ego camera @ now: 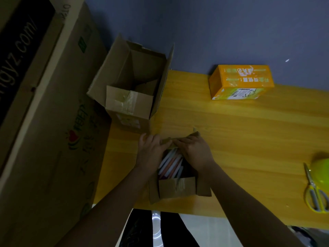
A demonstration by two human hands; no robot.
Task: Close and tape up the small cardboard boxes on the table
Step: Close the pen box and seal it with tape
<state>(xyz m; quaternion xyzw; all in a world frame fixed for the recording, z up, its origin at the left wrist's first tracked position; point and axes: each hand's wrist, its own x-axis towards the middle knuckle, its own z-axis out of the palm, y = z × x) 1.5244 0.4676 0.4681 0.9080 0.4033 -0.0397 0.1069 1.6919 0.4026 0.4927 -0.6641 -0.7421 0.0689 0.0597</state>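
Fingers of both hands curl over the far flap [179, 139] of the small box [176, 188], pinching its edge so it can be folded down across the opening. Left hand [151, 152] grips the flap's left end and right hand [194, 152] its right end, the 2 almost touching in the middle; that spread probably keeps the cardboard from twisting as it bends.

This box sits near the front edge of the yellow table [240, 132], close to the person, with coloured pens or markers [171, 163] lying inside and the near flap [177, 187] standing up toward the camera. Its top is not yet closed and no tape is on it.

Behind it, at the table's left end, a bigger box [130, 97] stands open with its flaps up. An orange carton [240, 82] rests at the back, well apart and already shut. Scissors [315, 191] lie at the right edge beside a yellow-green round object [322, 168], likely kept handy for cutting tape. One large carton [44, 104] leans along the left.
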